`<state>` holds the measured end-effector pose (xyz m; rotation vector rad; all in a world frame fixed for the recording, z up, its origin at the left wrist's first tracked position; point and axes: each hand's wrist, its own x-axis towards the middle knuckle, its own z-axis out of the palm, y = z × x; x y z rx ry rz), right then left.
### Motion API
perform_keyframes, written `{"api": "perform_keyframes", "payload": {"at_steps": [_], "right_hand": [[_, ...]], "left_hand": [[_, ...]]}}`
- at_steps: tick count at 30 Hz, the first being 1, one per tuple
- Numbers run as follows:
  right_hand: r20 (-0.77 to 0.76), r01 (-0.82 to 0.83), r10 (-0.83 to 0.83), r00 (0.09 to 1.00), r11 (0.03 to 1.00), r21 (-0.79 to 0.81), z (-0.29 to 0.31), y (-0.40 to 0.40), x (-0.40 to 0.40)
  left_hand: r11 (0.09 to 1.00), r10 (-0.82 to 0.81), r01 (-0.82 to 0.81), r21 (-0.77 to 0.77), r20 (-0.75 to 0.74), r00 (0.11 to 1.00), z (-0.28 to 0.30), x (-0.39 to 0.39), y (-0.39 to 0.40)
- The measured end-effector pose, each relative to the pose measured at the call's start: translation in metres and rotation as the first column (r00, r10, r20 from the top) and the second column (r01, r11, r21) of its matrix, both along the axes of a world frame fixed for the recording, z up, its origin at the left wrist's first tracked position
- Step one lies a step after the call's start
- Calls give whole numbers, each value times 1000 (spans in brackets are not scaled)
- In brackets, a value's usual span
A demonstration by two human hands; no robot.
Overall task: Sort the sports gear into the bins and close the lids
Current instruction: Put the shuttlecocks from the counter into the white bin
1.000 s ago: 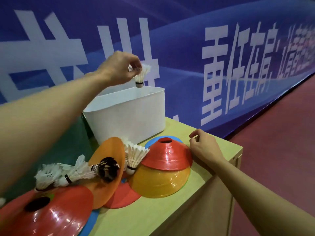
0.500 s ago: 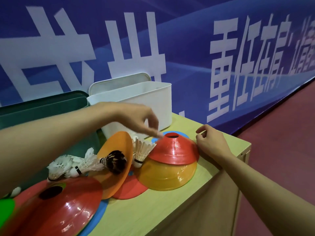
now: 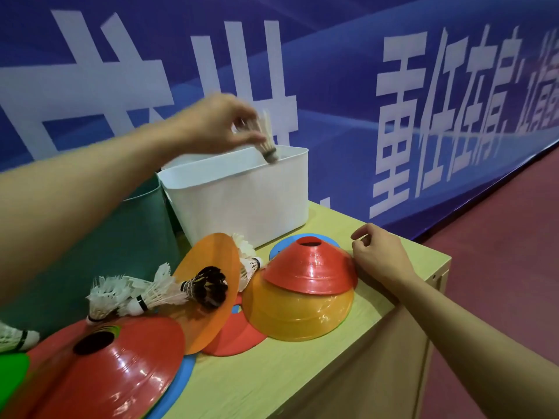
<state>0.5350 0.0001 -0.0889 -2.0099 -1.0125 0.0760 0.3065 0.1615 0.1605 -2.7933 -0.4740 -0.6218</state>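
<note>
We're pinching a white feathered shuttlecock (image 3: 267, 140) in our left hand (image 3: 217, 124), holding it over the open white plastic bin (image 3: 242, 201); our right hand (image 3: 379, 255) is resting loosely curled, holding nothing, beside the red plastic cone (image 3: 311, 267).

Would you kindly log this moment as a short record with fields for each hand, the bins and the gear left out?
left hand: pinches a shuttlecock above the white bin
right hand: loosely curled, holds nothing, on the wooden cabinet
white bin: open, no lid on
green bin: beside the white bin
left out: red cone on yellow cone; more cones and shuttlecocks nearby
</note>
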Motion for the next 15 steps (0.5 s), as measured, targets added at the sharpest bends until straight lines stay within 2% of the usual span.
{"api": "perform_keyframes", "payload": {"at_steps": [3,7,8,9,11,12,14,15], "right_hand": [[8,-1,1,1000,1000,-5,0,1,0],[26,-18,17,1000,1000,9,-3,1,2],[29,-20,20,999,1000,16,-4,2,2],[29,-20,20,999,1000,21,-5,2,4],[29,-20,19,999,1000,24,-7,3,5],[28,-22,21,999,999,25,-7,3,6],[30,-31,30,999,999,29,-7,3,6],[30,-33,33,999,999,29,-7,3,6]], "left_hand": [[973,187,-195,125,74,980,16,1,33],[849,529,-519,104,-132,838,-1,5,61],[843,537,-522,125,-152,830,-7,8,62],[866,494,-475,158,-125,860,-14,12,55],[938,310,-300,176,-35,950,-29,22,32],[969,215,-207,135,-49,975,-37,27,17],[991,125,-134,-10,-283,951,-58,34,-7],[982,144,-184,-48,-447,883,-70,37,-14]]}}
